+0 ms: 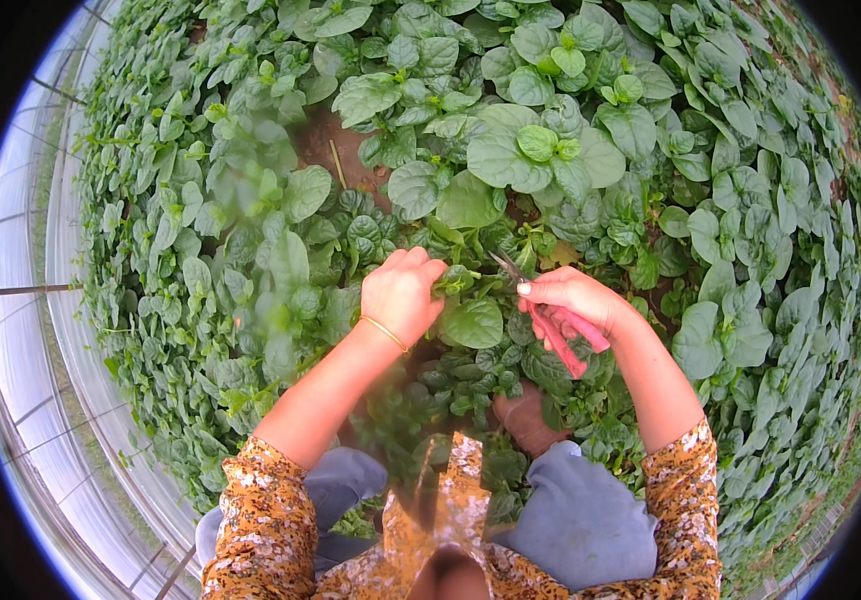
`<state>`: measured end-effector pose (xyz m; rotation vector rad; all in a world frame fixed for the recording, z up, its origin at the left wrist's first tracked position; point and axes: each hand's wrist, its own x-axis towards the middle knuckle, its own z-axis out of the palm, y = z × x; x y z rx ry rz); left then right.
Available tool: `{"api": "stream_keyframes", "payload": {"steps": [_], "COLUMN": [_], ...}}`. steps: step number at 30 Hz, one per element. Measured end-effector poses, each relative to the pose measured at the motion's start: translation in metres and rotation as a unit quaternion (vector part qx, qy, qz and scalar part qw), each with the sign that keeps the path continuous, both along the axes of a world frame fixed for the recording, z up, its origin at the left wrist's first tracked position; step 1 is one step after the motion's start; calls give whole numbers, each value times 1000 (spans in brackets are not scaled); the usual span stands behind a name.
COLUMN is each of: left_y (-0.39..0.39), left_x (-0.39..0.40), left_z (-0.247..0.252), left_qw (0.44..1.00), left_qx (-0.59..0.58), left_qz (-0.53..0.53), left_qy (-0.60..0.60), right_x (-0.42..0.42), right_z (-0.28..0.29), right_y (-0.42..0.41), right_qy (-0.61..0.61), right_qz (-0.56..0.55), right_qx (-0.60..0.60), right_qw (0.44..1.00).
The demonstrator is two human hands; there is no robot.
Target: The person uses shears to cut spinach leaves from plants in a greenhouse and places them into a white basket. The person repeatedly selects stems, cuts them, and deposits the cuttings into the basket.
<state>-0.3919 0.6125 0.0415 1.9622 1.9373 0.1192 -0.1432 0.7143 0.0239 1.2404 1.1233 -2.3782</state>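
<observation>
Leafy green plants (509, 154) with broad, crinkled leaves fill the ground before me. My left hand (404, 294), with a thin gold-coloured bangle at the wrist, is closed around a leafy green shoot (459, 280) whose leaves stick out to the right of the fingers. My right hand (569, 300) holds small scissors (559, 341) with pink-red handles. Their metal blades point up and left, just right of the shoot. A round green leaf (473, 323) lies below and between the hands. The left fingertips and the stem inside them are hidden.
Bare brown soil (333, 150) shows through a gap in the leaves, with a thin dry stalk on it. My knees (588, 517) and a brown shoe (528, 420) are among the plants below. Translucent plastic sheeting (17, 337) on a frame runs along the left side.
</observation>
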Motion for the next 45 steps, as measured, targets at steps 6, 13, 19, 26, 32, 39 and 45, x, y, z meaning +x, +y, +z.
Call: {"api": "stream_keyframes", "payload": {"steps": [6,13,19,26,32,39,45], "left_y": [-4,15,13,6,68,61,74], "left_x": [8,1,3,10,25,5,12], "left_z": [-5,-19,-21,19,14,-23,-16], "left_qw": [993,996,991,981,984,993,987], "left_qx": [50,65,119,156,-148,-63,-118], "left_qz": [-102,-62,-62,-93,-37,-4,47], "left_qy": [13,24,21,-74,89,100,103], "right_x": [-19,-34,-49,-11,-44,-28,-53], "right_z": [-3,-10,-24,-8,5,-13,-23], "right_y": [5,8,-1,-1,17,35,42], "right_qy": [-22,9,29,7,-95,-11,-17], "right_qz": [26,-7,-129,-237,112,35,-29], "right_qx": [7,-21,6,103,377,129,170], "right_qw": [999,1000,991,966,915,991,985]}}
